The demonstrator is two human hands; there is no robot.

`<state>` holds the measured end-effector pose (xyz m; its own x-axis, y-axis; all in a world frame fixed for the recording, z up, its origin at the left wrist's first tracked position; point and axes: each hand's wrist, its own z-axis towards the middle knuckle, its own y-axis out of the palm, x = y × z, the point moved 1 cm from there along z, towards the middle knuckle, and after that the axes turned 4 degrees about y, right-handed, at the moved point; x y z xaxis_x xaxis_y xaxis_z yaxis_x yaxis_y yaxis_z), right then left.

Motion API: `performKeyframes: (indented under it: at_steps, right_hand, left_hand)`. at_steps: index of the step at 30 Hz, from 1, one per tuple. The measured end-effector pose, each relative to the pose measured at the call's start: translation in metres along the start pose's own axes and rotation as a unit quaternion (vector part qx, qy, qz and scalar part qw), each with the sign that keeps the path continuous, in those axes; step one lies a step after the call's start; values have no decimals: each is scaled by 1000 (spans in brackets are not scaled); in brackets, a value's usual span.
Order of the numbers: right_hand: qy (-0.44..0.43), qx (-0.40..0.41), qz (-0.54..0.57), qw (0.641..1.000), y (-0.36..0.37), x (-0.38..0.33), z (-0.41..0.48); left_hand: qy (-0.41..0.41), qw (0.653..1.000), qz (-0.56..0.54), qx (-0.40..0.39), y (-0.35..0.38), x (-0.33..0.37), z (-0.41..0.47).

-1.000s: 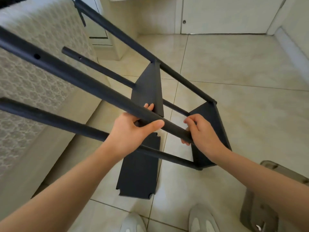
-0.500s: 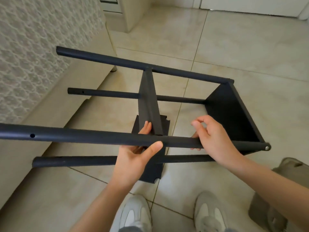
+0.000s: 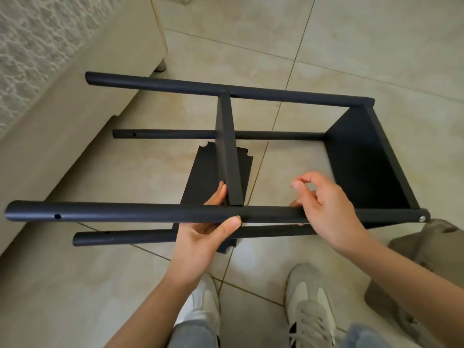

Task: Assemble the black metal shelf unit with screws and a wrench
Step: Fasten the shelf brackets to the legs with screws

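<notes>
We judged the black tubular-metal shelf frame (image 3: pixel 227 156) rigid, light but unwieldy; our left hand (image 3: pixel 200 232) and right hand (image 3: pixel 326 209) both clasped its nearest round leg tube (image 3: pixel 125 213).

Left hand (image 3: pixel 204 231) round the pole (image 3: pixel 125 213), thumb on top; right hand (image 3: pixel 326 209) curled over it.
</notes>
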<state>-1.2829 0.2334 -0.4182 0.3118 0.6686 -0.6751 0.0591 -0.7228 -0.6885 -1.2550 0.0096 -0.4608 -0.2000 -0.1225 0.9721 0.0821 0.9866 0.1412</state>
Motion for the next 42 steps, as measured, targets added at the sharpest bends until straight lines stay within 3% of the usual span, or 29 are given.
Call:
performKeyframes:
  at_steps: [16, 23, 25, 29, 33, 36, 39, 42]
  right_hand:
    - [-32, 3, -80, 996, 22, 10, -4]
    - [-52, 20, -115, 992, 27, 13, -2]
    - [-62, 26, -126, 990, 28, 13, -3]
    - [-77, 36, -132, 988, 29, 14, -4]
    - [-82, 35, -135, 987, 29, 16, -4]
    - [-85, 33, -136, 986, 30, 16, -4]
    - [-81, 31, -140, 986, 31, 18, -2]
    - [-81, 25, -132, 988, 31, 17, -3]
  left_hand:
    - [-50, 998, -15, 29, -5, -17, -13]
    - [-64, 991, 54, 108, 1, -11, -14]
    - [-74, 981, 120, 132, 2, -5, -17]
    - [-84, 931, 332, 129, 0, 10, -22]
    - [-53, 843, 526, 102, -4, 28, -19]
    - [72, 763, 636, 87, -5, 44, -13]
    - [237, 718, 654, 27, -11, 57, 1]
    - [256, 690, 673, -75, -17, 62, 19]
